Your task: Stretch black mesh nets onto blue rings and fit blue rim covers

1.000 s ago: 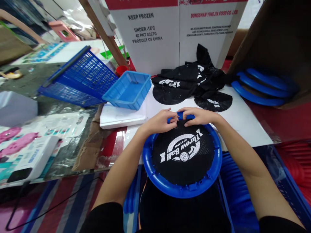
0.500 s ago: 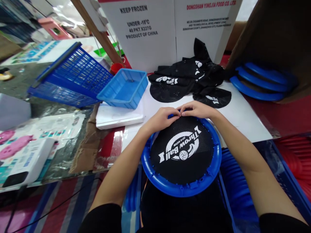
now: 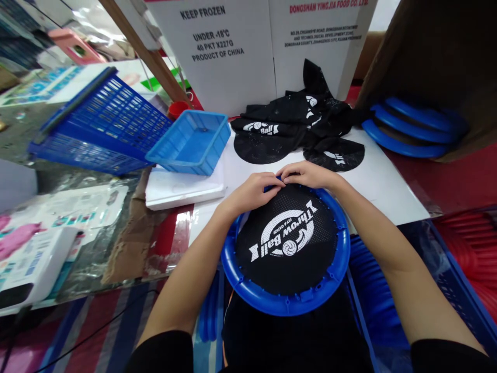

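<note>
A blue plastic ring point(image 3: 285, 306) leans between my lap and the table edge, with a round black mesh point(image 3: 272, 223) printed "Throw Ball" spread inside it. At the ring's far side my left hand point(image 3: 258, 190) pinches the mesh edge against the rim. Right beside it, fingertips almost touching, my right hand point(image 3: 305, 174) presses on the same edge, fingers closed. The exact bit of mesh under the fingertips is hidden. Beyond my hands lies a heap of black printed mesh pieces point(image 3: 267, 142) on a white board.
A light-blue tray point(image 3: 190, 165) sits on a white foam block point(image 3: 182, 194), near a blue basket point(image 3: 112, 119). Several blue rings point(image 3: 407, 145) lie in a carton at right. Crates beside my legs hold blue rings point(image 3: 378, 295) and red rings point(image 3: 469, 254). A white carton point(image 3: 233, 77) stands behind.
The view has shifted slightly, so everything sits a little farther left. Both hands stay at the ring's far rim, with only slight finger movement.
</note>
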Demonstrator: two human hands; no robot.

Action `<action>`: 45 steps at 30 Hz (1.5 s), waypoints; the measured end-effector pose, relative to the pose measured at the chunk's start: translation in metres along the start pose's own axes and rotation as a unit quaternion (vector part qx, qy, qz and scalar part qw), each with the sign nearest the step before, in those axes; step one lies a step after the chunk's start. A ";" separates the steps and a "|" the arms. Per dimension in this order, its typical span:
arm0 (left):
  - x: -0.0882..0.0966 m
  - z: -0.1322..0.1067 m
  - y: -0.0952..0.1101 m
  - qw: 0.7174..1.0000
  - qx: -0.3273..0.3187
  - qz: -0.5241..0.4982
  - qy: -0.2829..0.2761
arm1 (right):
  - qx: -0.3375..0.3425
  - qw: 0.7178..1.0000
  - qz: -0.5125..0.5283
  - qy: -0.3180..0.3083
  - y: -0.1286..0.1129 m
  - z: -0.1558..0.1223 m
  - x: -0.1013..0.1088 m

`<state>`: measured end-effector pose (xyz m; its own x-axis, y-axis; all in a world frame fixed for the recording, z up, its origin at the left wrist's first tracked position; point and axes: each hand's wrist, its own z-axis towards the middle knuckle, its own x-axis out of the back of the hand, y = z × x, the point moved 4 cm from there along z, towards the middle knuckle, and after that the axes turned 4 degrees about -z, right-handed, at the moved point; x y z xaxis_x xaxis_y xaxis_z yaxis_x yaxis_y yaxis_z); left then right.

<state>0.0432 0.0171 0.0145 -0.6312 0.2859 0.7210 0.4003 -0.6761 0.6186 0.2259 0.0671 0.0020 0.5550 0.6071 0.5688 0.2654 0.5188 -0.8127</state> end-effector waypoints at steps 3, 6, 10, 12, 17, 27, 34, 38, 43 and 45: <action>0.000 0.000 0.000 1.000 0.009 0.001 -0.005 | 0.001 1.000 0.005 0.006 0.002 -0.001 0.000; 0.000 -0.001 0.000 1.000 0.016 -0.003 -0.005 | 0.009 1.000 0.015 0.022 0.005 0.000 0.000; -0.001 -0.001 0.000 1.000 0.011 -0.005 0.000 | 0.013 0.999 0.000 0.045 0.010 0.000 -0.002; -0.001 -0.001 0.000 1.000 0.009 -0.002 0.000 | 0.019 0.998 -0.023 0.060 0.011 -0.001 -0.003; 0.000 0.000 -0.001 1.000 0.018 0.005 0.001 | 0.054 0.991 -0.095 0.077 0.004 -0.003 -0.001; -0.005 0.000 -0.004 0.999 0.022 0.016 -0.030 | 0.042 0.969 -0.241 0.024 -0.005 -0.005 0.002; 0.008 -0.002 0.002 0.999 0.050 0.006 0.006 | 0.003 0.990 -0.128 0.050 -0.006 -0.009 0.010; 0.014 -0.003 0.000 0.998 0.055 0.017 0.006 | -0.025 0.986 -0.161 0.027 -0.007 -0.014 0.015; 0.015 -0.004 0.000 0.998 0.047 0.027 -0.020 | -0.050 0.982 -0.182 -0.013 -0.008 -0.019 0.020; 0.012 -0.005 0.001 0.998 0.041 0.029 -0.030 | -0.060 0.982 -0.175 -0.024 -0.008 -0.021 0.021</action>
<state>0.0324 0.0170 0.0225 -0.5651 0.2890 0.7727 0.4901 -0.6358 0.5963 0.2516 0.0634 0.0178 0.3765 0.4324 0.8193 0.5266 0.6277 -0.5733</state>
